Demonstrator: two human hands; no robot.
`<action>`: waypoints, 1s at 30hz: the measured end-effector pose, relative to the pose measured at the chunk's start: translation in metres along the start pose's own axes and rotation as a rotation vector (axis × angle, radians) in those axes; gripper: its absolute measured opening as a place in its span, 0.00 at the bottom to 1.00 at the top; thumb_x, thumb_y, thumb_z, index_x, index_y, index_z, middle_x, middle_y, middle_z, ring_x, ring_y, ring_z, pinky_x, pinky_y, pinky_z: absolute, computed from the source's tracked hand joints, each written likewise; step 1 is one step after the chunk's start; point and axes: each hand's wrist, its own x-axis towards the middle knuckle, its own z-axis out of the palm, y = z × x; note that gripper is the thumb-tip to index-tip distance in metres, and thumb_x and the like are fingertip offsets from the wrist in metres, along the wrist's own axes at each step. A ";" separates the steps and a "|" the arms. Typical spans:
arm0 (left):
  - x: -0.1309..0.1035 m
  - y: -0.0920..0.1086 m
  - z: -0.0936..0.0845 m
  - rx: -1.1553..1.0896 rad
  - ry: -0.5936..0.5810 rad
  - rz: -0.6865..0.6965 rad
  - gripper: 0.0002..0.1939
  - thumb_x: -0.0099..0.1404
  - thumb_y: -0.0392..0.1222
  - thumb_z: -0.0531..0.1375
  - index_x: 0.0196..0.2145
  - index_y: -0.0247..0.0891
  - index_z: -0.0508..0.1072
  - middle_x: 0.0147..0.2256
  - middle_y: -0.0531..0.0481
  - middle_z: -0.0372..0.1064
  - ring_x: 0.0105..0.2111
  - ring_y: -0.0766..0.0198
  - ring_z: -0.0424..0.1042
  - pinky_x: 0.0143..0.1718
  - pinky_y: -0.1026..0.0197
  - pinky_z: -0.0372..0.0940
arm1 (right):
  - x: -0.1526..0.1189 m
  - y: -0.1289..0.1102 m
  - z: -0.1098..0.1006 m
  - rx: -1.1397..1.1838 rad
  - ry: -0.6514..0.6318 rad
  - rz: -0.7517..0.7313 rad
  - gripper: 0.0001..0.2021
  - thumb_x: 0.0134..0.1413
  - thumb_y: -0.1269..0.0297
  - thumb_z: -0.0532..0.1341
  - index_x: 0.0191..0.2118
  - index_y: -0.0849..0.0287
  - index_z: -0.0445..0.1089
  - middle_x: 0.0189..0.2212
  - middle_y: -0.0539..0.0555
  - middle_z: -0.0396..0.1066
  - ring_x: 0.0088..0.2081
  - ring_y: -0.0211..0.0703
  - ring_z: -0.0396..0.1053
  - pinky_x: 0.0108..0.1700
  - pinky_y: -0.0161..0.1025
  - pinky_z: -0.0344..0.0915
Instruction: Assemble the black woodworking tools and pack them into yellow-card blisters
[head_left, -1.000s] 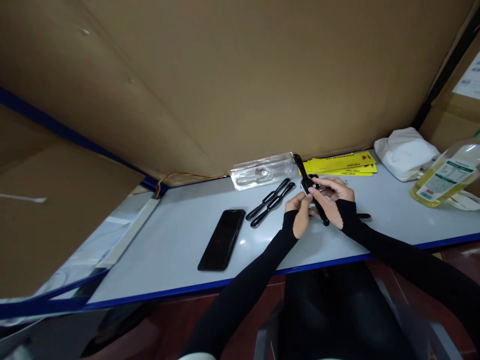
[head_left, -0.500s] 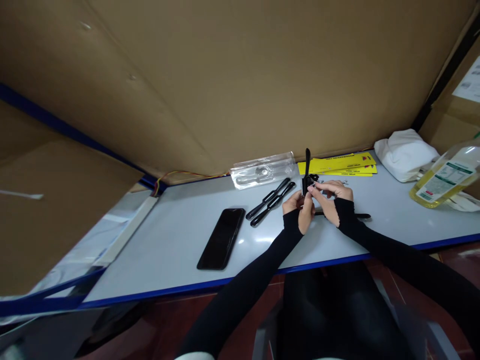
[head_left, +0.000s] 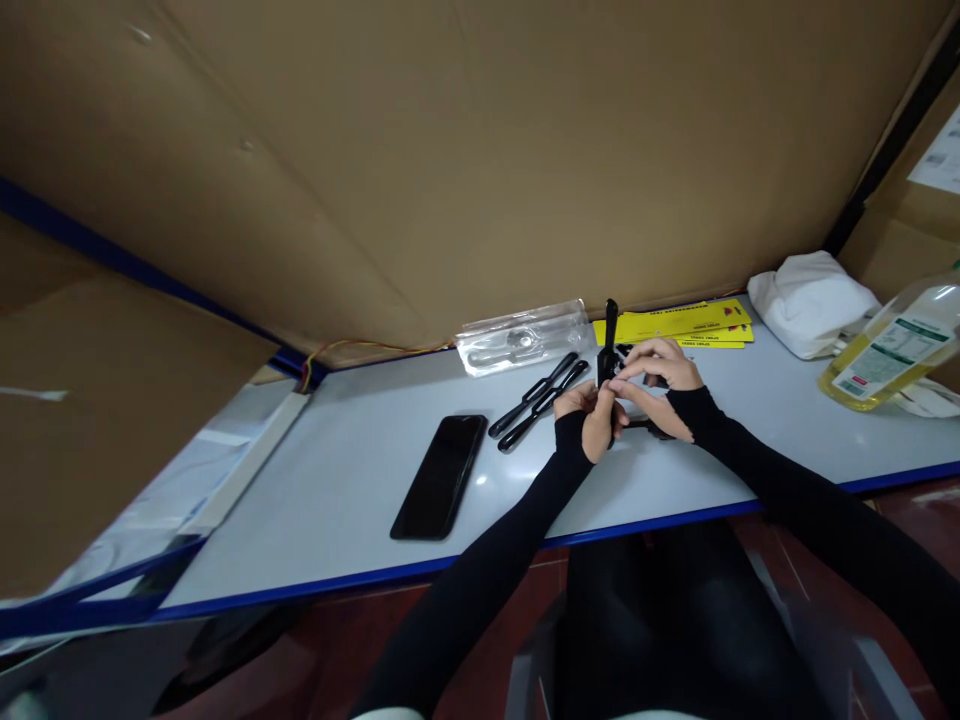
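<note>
A black handled tool (head_left: 610,325) points up and away from me, its lower part between my hands. My left hand (head_left: 590,418) is closed around that lower part. My right hand (head_left: 660,385) reaches in from the right, fingertips at the middle of the tool near a small shiny part too small to make out. Two black handles (head_left: 538,402) lie side by side on the table, left of my left hand. Another black piece (head_left: 649,428) lies below my right hand, partly hidden by it.
A black phone (head_left: 440,478) lies on the grey table (head_left: 330,480). Behind are clear plastic packaging (head_left: 491,345) and yellow cards (head_left: 667,322). At the right stand a white cloth bundle (head_left: 810,305) and a tilted bottle of yellow liquid (head_left: 892,345). Cardboard walls (head_left: 487,180) surround the table.
The fingers of my right hand have shifted at the tool and spread a little. The tool is turned slightly and sits more upright. My left hand has moved slightly left.
</note>
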 end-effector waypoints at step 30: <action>-0.010 0.013 0.000 -0.040 -0.101 -0.067 0.24 0.64 0.61 0.67 0.27 0.35 0.76 0.15 0.52 0.67 0.09 0.70 0.58 0.12 0.66 0.50 | 0.006 0.001 -0.019 0.028 -0.077 -0.042 0.04 0.61 0.67 0.65 0.38 0.54 0.79 0.44 0.57 0.69 0.41 0.46 0.65 0.36 0.41 0.68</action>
